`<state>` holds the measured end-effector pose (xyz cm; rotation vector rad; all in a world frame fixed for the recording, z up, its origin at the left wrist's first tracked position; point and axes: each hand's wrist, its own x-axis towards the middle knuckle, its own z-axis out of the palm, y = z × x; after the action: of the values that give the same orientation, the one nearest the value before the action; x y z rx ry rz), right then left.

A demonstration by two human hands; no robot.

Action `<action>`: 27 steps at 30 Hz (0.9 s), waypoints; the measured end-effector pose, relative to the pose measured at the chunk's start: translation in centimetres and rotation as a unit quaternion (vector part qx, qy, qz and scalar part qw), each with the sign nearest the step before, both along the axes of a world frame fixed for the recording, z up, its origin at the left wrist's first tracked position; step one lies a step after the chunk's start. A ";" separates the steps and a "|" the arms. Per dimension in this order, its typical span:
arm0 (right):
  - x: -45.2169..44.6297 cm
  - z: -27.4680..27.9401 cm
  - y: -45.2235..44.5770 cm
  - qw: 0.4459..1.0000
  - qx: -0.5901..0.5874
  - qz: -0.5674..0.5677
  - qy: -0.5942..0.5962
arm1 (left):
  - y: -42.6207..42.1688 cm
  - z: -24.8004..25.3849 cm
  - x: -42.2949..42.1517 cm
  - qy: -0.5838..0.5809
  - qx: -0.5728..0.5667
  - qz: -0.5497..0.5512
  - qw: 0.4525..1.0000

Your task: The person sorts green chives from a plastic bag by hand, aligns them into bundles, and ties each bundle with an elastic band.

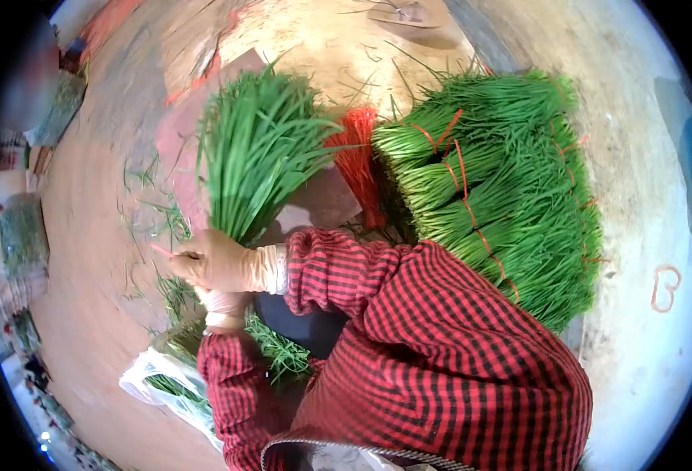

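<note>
A loose bunch of garlic chives (256, 157) fans out with its leaves toward the top of the view. Its stem ends disappear behind my gloved hands. My right hand (214, 259) is closed at the stems, and a thin red tie (160, 250) sticks out by its fingertips. Just below it, my left hand (224, 302) is closed at the stem end, its fingers partly covered by the right hand. Beside the bunch lies a bundle of red ties (362, 169). Further right, tied bunches of chives (495, 196) are stacked with red bands around them.
Loose chive leaves (175, 294) are scattered on the floor (95, 235) at left. A white plastic bag (165, 373) with greens is near my left sleeve. More loose chives (279, 349) lie below my hands. A sandal (410, 14) is at the top, and bagged goods (23, 235) line the left edge.
</note>
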<state>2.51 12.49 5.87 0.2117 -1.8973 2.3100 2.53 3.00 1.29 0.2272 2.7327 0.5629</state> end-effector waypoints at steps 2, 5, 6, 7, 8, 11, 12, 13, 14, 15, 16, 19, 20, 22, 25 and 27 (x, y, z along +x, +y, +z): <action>0.1 2.5 0.0 0.998 -0.053 0.039 -0.005 | -2.8 1.4 -0.4 -0.002 0.199 0.069 0.978; 2.5 7.2 4.3 0.985 -0.156 0.077 0.012 | -3.2 6.4 -0.6 -0.090 0.470 0.108 0.871; 4.1 8.5 6.2 0.972 -0.211 0.100 0.031 | -2.3 8.4 -0.3 -0.132 0.524 0.095 0.836; 5.6 9.0 8.3 0.971 -0.222 0.079 0.034 | -1.3 10.1 0.2 -0.166 0.569 0.076 0.802; 6.6 8.3 10.0 0.978 -0.203 0.041 -0.012 | 1.1 13.9 2.0 -0.268 0.524 0.086 0.804; 9.5 2.1 15.5 0.991 -0.073 -0.034 -0.106 | 3.8 15.7 5.0 -0.308 0.547 0.134 0.767; 11.7 2.4 16.6 0.979 -0.102 -0.016 -0.176 | 4.5 16.0 6.3 -0.286 0.553 0.099 0.776; 13.0 2.1 17.0 0.973 -0.105 0.006 -0.205 | 4.5 14.8 6.8 -0.264 0.540 0.110 0.792; 14.4 2.4 17.1 0.965 -0.109 0.031 -0.235 | 6.1 15.4 9.1 -0.287 0.551 0.133 0.773; 15.5 2.7 16.8 0.968 -0.159 0.033 -0.193 | 6.8 14.9 10.3 -0.278 0.524 0.114 0.797; 16.7 3.6 16.6 0.966 -0.207 0.037 -0.149 | 7.3 13.7 11.4 -0.268 0.498 0.095 0.819; 18.7 3.6 17.8 0.975 -0.161 -0.139 -0.056 | 10.9 11.5 15.3 -0.202 0.436 -0.060 0.875; 19.4 3.1 18.0 0.957 -0.255 -0.129 -0.048 | 11.9 12.0 16.7 -0.175 0.427 -0.077 0.884; 21.1 3.5 18.8 0.939 -0.281 -0.196 0.017 | 13.2 11.9 18.0 -0.261 0.451 -0.081 0.850; 23.3 4.2 20.0 0.938 -0.269 -0.218 0.019 | 14.7 12.5 19.3 -0.244 0.450 -0.164 0.843; 24.8 4.5 20.5 0.929 -0.225 -0.292 -0.019 | 14.9 10.9 19.0 -0.286 0.446 -0.205 0.823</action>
<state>27.31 32.99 10.41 -0.3981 -1.1582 2.2254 21.50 17.86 12.20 0.7066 1.5993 1.4543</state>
